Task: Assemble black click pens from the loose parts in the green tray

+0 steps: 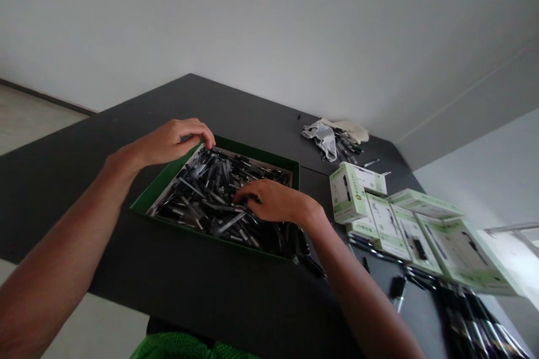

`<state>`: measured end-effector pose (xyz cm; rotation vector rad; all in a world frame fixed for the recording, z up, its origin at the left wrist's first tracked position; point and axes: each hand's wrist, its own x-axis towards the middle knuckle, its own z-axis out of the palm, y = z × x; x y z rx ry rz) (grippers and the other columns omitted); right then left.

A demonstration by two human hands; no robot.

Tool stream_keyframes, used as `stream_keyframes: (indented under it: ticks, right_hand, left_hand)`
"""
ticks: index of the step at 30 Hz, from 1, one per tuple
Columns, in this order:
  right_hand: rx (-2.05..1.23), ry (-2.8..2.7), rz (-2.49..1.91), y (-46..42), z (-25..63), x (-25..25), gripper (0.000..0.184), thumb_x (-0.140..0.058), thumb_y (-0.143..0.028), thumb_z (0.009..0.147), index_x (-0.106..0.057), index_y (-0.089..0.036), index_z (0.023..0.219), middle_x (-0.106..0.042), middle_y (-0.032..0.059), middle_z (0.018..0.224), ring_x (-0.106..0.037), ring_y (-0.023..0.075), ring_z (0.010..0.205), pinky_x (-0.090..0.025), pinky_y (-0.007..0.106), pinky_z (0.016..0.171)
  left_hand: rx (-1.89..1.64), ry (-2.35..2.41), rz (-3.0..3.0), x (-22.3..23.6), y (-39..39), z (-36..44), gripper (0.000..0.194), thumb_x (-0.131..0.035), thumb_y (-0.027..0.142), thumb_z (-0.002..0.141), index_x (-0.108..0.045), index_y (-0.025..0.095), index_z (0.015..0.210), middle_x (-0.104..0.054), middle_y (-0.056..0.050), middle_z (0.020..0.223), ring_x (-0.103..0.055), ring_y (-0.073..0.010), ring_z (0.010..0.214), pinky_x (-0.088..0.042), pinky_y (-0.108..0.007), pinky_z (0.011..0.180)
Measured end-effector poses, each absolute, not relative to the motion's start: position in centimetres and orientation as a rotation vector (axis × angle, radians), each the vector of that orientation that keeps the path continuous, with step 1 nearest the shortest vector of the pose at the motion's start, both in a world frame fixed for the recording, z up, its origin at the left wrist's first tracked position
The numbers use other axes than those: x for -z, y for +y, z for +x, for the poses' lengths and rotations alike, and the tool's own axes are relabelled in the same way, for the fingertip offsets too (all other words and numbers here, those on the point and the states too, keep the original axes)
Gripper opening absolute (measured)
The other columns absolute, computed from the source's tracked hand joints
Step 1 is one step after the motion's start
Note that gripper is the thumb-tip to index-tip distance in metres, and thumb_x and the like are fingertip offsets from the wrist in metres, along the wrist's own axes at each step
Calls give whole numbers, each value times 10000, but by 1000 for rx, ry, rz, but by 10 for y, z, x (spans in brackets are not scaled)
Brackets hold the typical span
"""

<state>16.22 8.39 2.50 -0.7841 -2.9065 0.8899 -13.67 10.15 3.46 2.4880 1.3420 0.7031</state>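
Note:
A shallow green box (162,184) full of loose black and clear pens (210,190) lies on the dark table. At its far left corner is my left hand (181,139), its curled fingers and thumb closed at the rim. My right hand (272,200) reaches into the box from the right. Its fingers bend down among the pens, thumb and forefinger closing on a dark pen that the hand partly hides.
To the right stand several white and green pen cartons (347,193). Black pens (471,314) lie bunched at the lower right. Grey and cream gloves (322,137) rest near more pens at the back, by the wall (252,28).

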Motion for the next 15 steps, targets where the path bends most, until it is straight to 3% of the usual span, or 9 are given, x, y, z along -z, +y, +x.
stream_keyframes:
  ticks: [3,7,11,15]
  right_hand:
    - [-973,-2947,-928,83,170,-42,460,-510,-39,845,-829,-221,1123,-830,37,1121,-757,210,1030,-531,287,896]
    - [-1024,-2990,-1090,83,179,-55,405,-515,-48,833,-851,-221,977,-825,15,898,-729,174,797,-463,253,679]
    - [-928,-2959,-1111,73,182,-60,403,-502,-37,881,-844,-216,996,-835,36,980,-757,204,937,-506,283,820]
    - [-512,-2936,-1004,45,166,-61,283,-537,-170,1025,-779,-195,1169,-781,104,1160,-695,278,1156,-507,416,1039]
  left_hand:
    - [-644,1263,2475,-17,108,-133,326,-423,279,997,-730,169,991,-773,-71,1147,-675,-209,1117,-480,-337,1042]
    - [-579,1280,2463,-4,110,-127,316,-453,280,993,-736,203,1112,-773,-87,1222,-688,-219,1149,-481,-353,1064]
    - [-432,1341,2536,-3,107,-125,340,-442,245,973,-766,221,1073,-801,-73,1136,-717,-233,1076,-486,-370,1030]
    - [-332,1397,2596,-4,104,-122,352,-442,221,955,-783,228,1042,-818,-59,1082,-735,-253,1037,-483,-401,1021]
